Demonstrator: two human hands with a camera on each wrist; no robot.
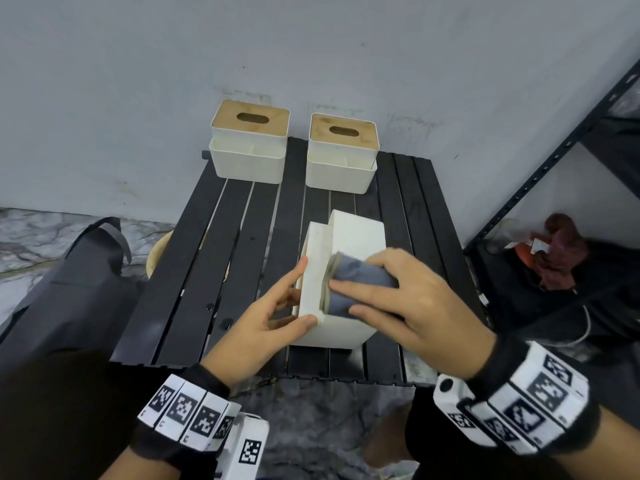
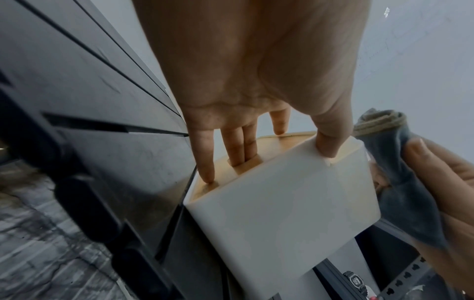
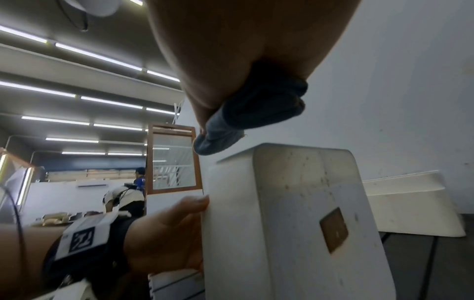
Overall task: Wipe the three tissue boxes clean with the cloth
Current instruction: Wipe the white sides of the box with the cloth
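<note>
The right hand [image 1: 408, 299] is holding one folded grey cloth [image 1: 360, 282] in its grip, pressing it on the tipped tissue box [image 1: 343, 271], which the left hand [image 1: 273, 317] is gripping with fingers in the lid slot. Beyond, two more tissue boxes [image 1: 249, 147] [image 1: 342, 152] are standing upright at the counter [image 1: 194, 271] back: three altogether.

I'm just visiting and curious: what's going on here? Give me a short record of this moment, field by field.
Activity: wiping a tissue box tipped on its side
Left hand: steadies the box, fingers on its wooden lid side, thumb on the near corner
Right hand: presses a folded blue-grey cloth on the upturned white face
Other boxes: two upright tissue boxes at the back
Surface: black slatted table
Nearby: metal shelf on the right
</note>
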